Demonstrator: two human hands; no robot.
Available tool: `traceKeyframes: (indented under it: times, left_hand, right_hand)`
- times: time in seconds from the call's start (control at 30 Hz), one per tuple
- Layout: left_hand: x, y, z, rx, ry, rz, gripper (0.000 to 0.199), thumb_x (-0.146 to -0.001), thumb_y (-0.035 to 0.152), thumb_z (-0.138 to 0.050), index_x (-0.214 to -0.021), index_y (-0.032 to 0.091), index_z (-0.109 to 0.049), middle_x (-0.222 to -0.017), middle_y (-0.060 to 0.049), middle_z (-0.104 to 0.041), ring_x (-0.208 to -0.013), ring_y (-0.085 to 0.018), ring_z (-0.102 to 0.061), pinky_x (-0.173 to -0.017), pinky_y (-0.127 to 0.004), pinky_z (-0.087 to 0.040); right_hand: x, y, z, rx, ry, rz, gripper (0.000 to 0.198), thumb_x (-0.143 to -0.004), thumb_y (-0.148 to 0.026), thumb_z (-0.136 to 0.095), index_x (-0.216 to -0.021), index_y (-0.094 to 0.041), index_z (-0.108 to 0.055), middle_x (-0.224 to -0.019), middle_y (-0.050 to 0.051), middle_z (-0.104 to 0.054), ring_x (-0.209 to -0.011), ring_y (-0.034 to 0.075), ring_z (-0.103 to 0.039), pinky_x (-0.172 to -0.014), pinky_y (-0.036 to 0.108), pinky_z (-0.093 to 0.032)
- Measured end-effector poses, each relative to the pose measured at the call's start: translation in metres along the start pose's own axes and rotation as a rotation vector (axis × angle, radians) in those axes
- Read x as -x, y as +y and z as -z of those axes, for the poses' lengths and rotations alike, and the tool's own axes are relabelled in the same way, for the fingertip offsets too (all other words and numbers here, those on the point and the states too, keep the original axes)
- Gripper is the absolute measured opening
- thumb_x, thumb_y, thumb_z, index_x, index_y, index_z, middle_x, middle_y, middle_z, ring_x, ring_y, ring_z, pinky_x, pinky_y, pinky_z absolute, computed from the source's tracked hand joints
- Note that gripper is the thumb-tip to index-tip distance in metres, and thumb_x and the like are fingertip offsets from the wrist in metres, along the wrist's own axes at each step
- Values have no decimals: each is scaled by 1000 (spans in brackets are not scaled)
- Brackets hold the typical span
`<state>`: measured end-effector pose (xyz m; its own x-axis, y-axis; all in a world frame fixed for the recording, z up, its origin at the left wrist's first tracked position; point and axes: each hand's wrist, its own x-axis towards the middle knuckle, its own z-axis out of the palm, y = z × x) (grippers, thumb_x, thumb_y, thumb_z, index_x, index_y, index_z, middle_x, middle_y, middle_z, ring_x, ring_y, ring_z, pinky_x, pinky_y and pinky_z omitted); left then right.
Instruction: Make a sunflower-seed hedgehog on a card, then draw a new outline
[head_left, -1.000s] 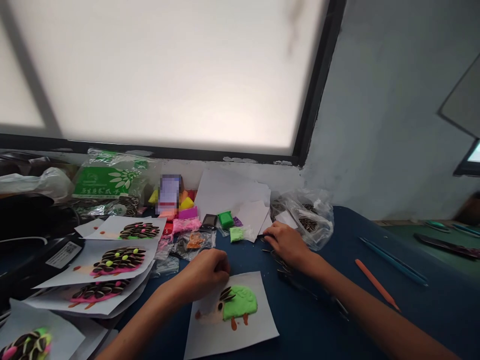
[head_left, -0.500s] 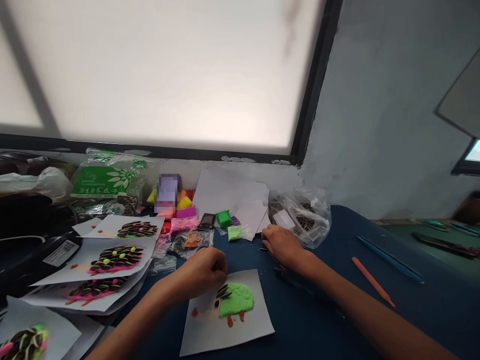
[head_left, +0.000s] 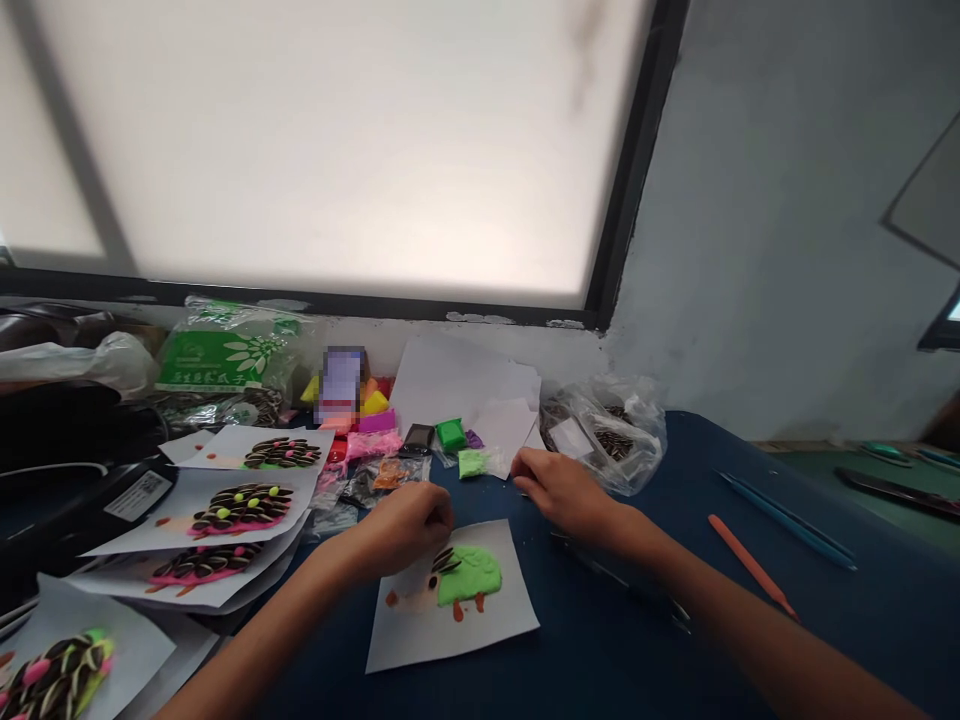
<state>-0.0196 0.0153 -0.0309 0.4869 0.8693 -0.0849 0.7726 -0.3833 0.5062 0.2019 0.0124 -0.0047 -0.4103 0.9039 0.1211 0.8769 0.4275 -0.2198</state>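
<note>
A white sheet (head_left: 495, 630) lies on the dark blue table, bearing a hedgehog with a green clay body (head_left: 478, 578), brown nose and feet, and a black eye. A few striped sunflower seeds (head_left: 447, 560) stick to the body behind the eye. My left hand (head_left: 409, 520) is curled closed at the sheet's upper left edge; its fingertips and anything in them are hidden. Right of the sheet and above the table, my right hand (head_left: 559, 490) has its fingers bent together, pointing left; whatever they pinch is too small or hidden.
Finished seed hedgehog sheets (head_left: 247, 510) are stacked at left. Behind them sits a green-labelled seed bag (head_left: 225, 360). Coloured clay packets (head_left: 451, 434) lie mid-back, beside a clear bag of seeds (head_left: 611, 435). An orange tool (head_left: 750, 565) and a blue one (head_left: 787, 520) lie at right.
My right hand has lifted slightly and shifted left, off the spot by the seed bag. My left hand stays curled over the sheet's edge. The whole view has shifted a little.
</note>
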Motion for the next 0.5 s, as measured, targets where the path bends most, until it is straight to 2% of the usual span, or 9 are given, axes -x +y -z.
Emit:
traceKeyframes:
  times: [0.07, 0.17, 0.33, 0.4, 0.5]
  left_hand:
    - [0, 1, 1, 8, -11, -5, 13, -67, 13, -50, -69, 18, -63, -68, -1, -65, -66, -16, -58, -56, -23, -36]
    - [0, 1, 1, 13, -6, -12, 13, -67, 13, -51, -68, 17, -63, -66, 0, -64, -64, -15, -57, -54, -22, -35]
    - [0, -3, -3, 2, 34, -14, 14, -69, 16, -51, -71, 17, -65, -68, -1, -65, -64, -16, -57, -54, -24, -34]
    - [-1, -5, -4, -2, 47, -13, 14, -68, 15, -52, -72, 18, -66, -69, -2, -66, -65, -17, -57, -54, -24, -34]
    - [-1, -7, -6, -4, 60, -16, 15, -68, 14, -52, -72, 18, -66, -71, -2, -67, -66, -17, -58, -54, -24, -34]
  right_hand:
    - [6, -13, 2, -77, -21, 55, 11, -94, -16, -48, -91, -17, -59, -86, 3, -65, -72, 13, -57, -63, 22, -39]
    - [15, -31, 0, -245, -31, 143, 11, -93, -17, -48, -86, -16, -56, -81, 3, -63, -68, 13, -54, -59, 22, -37]
    - [26, -47, -10, -215, -56, 213, 12, -94, -17, -45, -93, -17, -56, -73, 1, -62, -60, 13, -52, -54, 23, -34]
    - [28, -49, -12, -239, -61, 240, 15, -93, -17, -46, -90, -16, -60, -74, 2, -64, -63, 14, -56, -57, 23, -38]
    - [29, -49, -13, -323, -41, 287, 21, -91, -12, -46, -91, -17, -67, -87, 5, -70, -77, 16, -63, -68, 24, -44]
